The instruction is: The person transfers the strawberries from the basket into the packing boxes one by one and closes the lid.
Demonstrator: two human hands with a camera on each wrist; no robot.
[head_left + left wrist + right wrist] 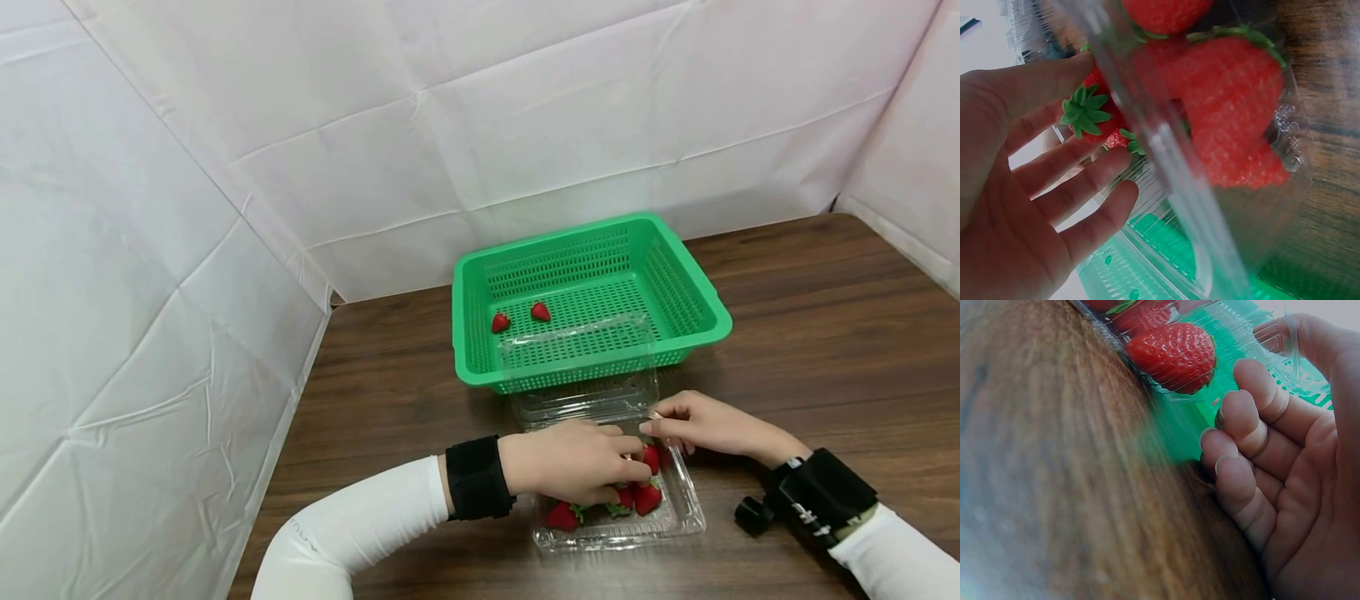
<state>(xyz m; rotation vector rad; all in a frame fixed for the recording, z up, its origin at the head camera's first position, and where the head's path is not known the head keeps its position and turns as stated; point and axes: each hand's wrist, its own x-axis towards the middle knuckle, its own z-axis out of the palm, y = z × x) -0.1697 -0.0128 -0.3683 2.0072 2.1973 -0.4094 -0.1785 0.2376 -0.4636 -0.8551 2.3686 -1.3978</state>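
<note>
A clear plastic clamshell box (671, 527) holds several strawberries (647, 498) with green leaves. My left hand (576, 460) reaches over the box from the left. In the left wrist view, its thumb and fingers pinch a strawberry (1092, 119) at the box's wall, its leafy top toward the palm. At the box's right side, my right hand (708, 425) grips the rim near the far corner. The right wrist view has the right thumb (1275, 337) inside the plastic wall and the curled fingers outside it, close to a strawberry (1175, 357).
Behind the box stands a green perforated basket (682, 292) with two strawberries (540, 312) inside. The box's open lid (577, 400) leans back over the basket's front edge. White fabric walls (525, 125) border the brown wood-grain table (390, 383).
</note>
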